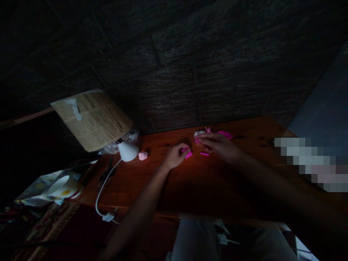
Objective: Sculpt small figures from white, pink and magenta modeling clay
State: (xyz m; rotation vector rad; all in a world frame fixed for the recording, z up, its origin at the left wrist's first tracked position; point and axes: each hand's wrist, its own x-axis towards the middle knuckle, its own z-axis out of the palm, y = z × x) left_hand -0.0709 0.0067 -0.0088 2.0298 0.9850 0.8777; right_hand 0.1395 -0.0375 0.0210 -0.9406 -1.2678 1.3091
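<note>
My left hand [175, 156] is closed on a lump of magenta modelling clay [188, 153] just above the wooden table. Thumb and fingers of my right hand [217, 145] pinch a smaller bit of magenta clay [197, 141]. Between the hands a short magenta clay roll [204, 153] lies on the wood. Behind my right hand are a whitish lump [199, 133], a small pink figure [208, 129] with two upright points, and a flat magenta piece [225, 135], partly covered by the hand. A pale pink clay lump [143, 156] sits farther left, apart from both hands.
A lamp with a white base [128, 151] and newsprint-patterned shade [94, 117] stands at left, its white cord [100, 192] hanging over the table [190, 192] edge. Dark scissors [108, 172] lie beside it. A white cup [63, 187] is at far left. A dark wall [174, 72] borders the back.
</note>
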